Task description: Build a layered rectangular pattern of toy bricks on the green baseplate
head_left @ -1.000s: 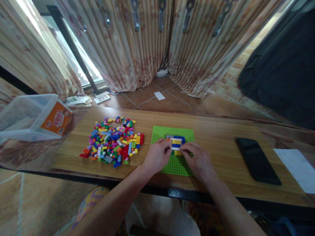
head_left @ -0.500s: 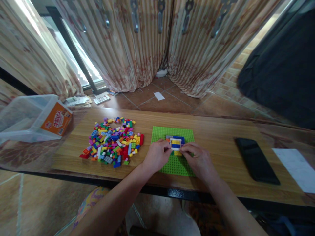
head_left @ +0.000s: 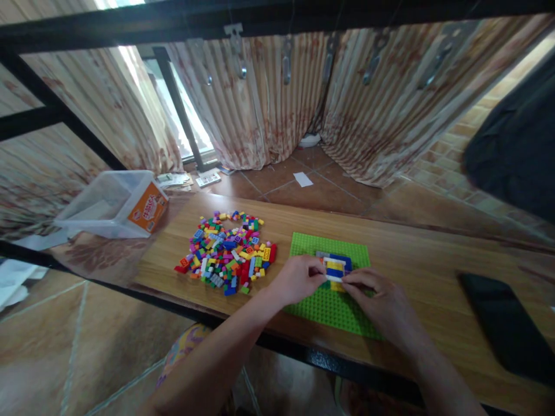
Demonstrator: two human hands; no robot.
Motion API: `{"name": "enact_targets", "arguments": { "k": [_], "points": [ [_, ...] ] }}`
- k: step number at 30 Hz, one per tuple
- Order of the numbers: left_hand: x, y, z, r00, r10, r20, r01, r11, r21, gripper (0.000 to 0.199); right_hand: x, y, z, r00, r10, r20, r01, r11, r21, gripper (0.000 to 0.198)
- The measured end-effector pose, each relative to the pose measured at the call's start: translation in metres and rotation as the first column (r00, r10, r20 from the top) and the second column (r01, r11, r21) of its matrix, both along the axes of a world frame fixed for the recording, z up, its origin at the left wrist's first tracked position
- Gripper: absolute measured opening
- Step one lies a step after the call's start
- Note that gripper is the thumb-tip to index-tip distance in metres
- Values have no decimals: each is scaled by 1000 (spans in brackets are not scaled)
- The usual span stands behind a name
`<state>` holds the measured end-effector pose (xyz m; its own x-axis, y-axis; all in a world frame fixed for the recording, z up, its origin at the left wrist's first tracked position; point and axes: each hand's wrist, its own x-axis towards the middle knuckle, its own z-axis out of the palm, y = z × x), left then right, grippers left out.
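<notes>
Brick assembly (head_left: 335, 267) sits over the green baseplate (head_left: 329, 314) — from afar I see the left hand (head_left: 301, 278) and right hand (head_left: 377, 292) pinching opposite ends of its white near edge (head_left: 334, 279), probably to keep it level — with loose bricks (head_left: 229, 245) to the left, presumably for easy reach.

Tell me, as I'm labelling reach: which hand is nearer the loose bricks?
Left. The left hand is just right of the loose bricks, fingers at the build's left side; the right hand is farther right, at the build's right side.
</notes>
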<state>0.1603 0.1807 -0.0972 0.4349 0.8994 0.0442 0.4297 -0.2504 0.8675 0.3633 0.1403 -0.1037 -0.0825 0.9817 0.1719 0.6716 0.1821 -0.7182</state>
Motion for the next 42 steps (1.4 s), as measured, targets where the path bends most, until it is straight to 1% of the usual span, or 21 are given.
{"name": "enact_targets", "arguments": {
  "k": [3, 7, 9, 12, 14, 16, 17, 20, 22, 26, 31, 42],
  "points": [
    [-11, 7, 6, 1000, 1, -12, -1, 1000, 22, 14, -1, -2, 4, 999, -44, 13, 43, 997, 67, 20],
    [-35, 24, 16, 995, 69, -67, -61, 992, 109, 19, -5, 0, 6, 987, -152, 47, 141, 973, 185, 23],
    [-53, 32, 22, 984, 129, -123, -111, 983, 144, 20, -8, 1, 6, 984, -170, 55, 154, 962, 225, 22],
    [-88, 40, 33, 942, 242, -233, -199, 961, 194, 20, -15, 3, 7, 987, -150, 60, 129, 955, 269, 20],
    [-113, 40, 40, 907, 268, -325, -207, 955, 210, 20, -19, 3, 6, 988, -140, 64, 117, 951, 286, 20],
    [-137, 38, 46, 891, 266, -367, -209, 960, 189, 23, -22, 5, 4, 988, -136, 68, 111, 951, 288, 20],
    [-146, 36, 47, 878, 258, -402, -213, 965, 155, 23, -23, 5, 3, 989, -130, 72, 105, 953, 285, 19],
    [-164, 30, 48, 834, 237, -499, -240, 969, 58, 23, -27, 9, 0, 990, -111, 89, 82, 955, 285, 20],
    [-166, 27, 47, 812, 228, -537, -242, 969, 46, 24, -29, 11, -1, 990, -101, 98, 68, 954, 291, 20],
    [-156, 25, 46, 786, 221, -578, -229, 972, 59, 24, -33, 12, -2, 992, -77, 99, 43, 951, 307, 19],
    [-146, 21, 50, 734, 243, -634, -204, 969, 136, 22, -34, 11, -3, 992, -67, 108, 35, 960, 278, 18],
    [-143, 22, 43, 750, 267, -605, -173, 962, 210, 13, -32, 11, 4, 994, -73, 79, 42, 941, 334, 17]
  ]
}}
